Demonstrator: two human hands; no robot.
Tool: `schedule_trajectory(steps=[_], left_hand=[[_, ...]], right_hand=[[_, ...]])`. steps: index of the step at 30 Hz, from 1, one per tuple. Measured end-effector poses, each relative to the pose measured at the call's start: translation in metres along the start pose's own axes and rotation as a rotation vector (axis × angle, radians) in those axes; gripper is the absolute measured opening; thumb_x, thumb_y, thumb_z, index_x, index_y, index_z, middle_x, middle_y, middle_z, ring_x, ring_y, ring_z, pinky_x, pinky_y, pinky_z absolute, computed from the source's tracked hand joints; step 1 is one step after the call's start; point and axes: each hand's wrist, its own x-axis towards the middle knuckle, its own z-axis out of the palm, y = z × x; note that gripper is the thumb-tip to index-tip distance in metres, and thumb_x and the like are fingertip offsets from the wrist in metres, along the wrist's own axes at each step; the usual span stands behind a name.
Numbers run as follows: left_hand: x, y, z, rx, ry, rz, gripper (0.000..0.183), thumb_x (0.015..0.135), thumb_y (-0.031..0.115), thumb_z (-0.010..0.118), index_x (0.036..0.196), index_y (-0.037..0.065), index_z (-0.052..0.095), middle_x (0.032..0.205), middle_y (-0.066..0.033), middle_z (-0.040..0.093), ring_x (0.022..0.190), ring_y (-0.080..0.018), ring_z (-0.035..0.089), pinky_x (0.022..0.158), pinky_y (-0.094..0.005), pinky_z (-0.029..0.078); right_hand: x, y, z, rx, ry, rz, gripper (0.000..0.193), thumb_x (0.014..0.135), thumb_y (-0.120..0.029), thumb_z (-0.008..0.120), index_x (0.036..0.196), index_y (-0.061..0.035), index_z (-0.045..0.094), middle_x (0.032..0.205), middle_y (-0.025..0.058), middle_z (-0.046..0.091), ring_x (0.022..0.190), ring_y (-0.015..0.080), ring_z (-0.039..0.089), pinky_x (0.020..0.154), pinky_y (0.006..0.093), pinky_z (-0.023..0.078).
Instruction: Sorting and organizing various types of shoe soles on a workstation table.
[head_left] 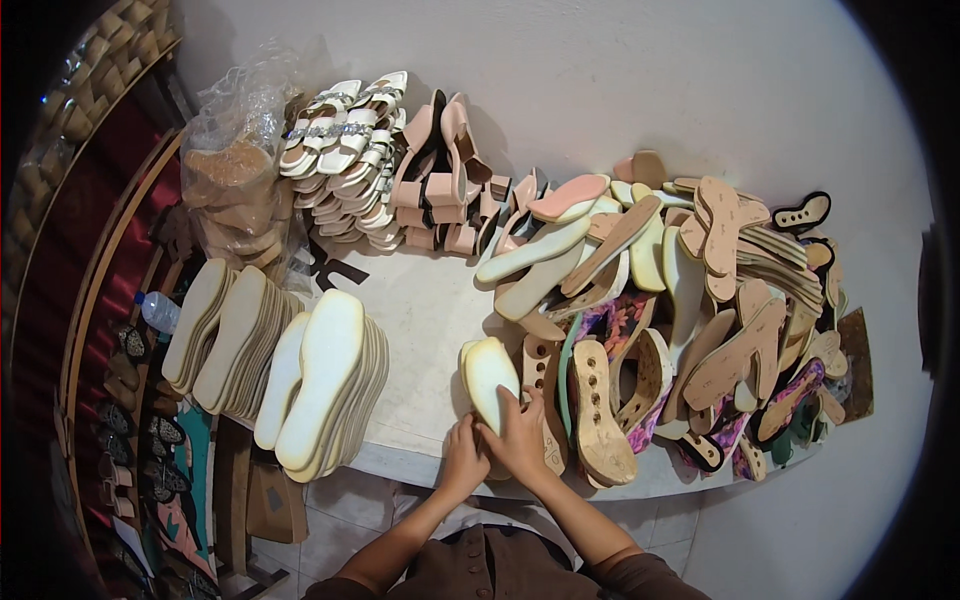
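Observation:
A small stack of cream shoe insoles stands at the table's near edge, in front of me. My right hand is closed on its right side, with the fingers bent over the top insole. At its lower left, my left hand has its fingers closed around the heel end, which the two hands partly hide. Just right of my right hand lies a tan sole with a row of holes. Beside that is a pale wooden wedge sole, also with holes.
Neat stacks of cream insoles and beige insoles stand on the left. White sandals and pink heeled sandals are piled at the back. A heap of loose soles covers the right side. Shoe racks line the far left.

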Motion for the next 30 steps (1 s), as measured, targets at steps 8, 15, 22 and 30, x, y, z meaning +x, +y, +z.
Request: schedule_trajectory(steps=[8, 15, 22, 30], left_hand=[[0.013, 0.001, -0.026, -1.11, -0.094, -0.428, 0.028, 0.09, 0.015, 0.043, 0.113, 0.001, 0.048, 0.087, 0.0005, 0.055, 0.072, -0.0027, 0.046, 0.06, -0.0175, 0.038], [0.019, -0.005, -0.034, -1.046, -0.047, -0.479, 0.026, 0.091, 0.012, 0.042, 0.112, 0.0, 0.049, 0.086, -0.0021, 0.058, 0.068, -0.0059, 0.051, 0.06, -0.0187, 0.042], [0.043, -0.018, -0.062, -0.299, 0.253, -0.328, 0.037, 0.088, 0.011, 0.038, 0.121, -0.006, 0.041, 0.104, -0.0237, 0.056, 0.086, -0.0355, 0.057, 0.078, -0.0363, 0.044], [0.049, -0.021, -0.062, 0.32, 0.343, -0.167, 0.051, 0.079, 0.005, 0.046, 0.127, -0.006, 0.032, 0.127, -0.0289, 0.032, 0.117, -0.0413, 0.034, 0.098, -0.044, 0.029]], right_hand=[[-0.013, -0.001, 0.004, 0.183, -0.162, -0.017, 0.063, 0.068, -0.026, 0.07, 0.119, -0.0014, 0.042, 0.12, 0.0311, 0.029, 0.108, 0.0451, 0.036, 0.088, 0.044, 0.037], [-0.022, -0.004, 0.01, 0.244, -0.143, -0.03, 0.072, 0.07, -0.028, 0.07, 0.125, -0.0012, 0.033, 0.122, 0.0269, 0.026, 0.1, 0.0423, 0.045, 0.083, 0.04, 0.043], [0.004, -0.005, 0.012, 0.361, -0.4, -0.008, 0.053, 0.08, -0.023, 0.059, 0.122, 0.0025, 0.038, 0.119, 0.0288, 0.033, 0.086, 0.0351, 0.056, 0.08, 0.0372, 0.045], [0.182, 0.008, -0.008, -0.126, 0.018, -0.159, 0.038, 0.074, -0.012, 0.058, 0.109, -0.0016, 0.049, 0.107, 0.0194, 0.048, 0.103, 0.034, 0.045, 0.088, 0.0398, 0.038]])
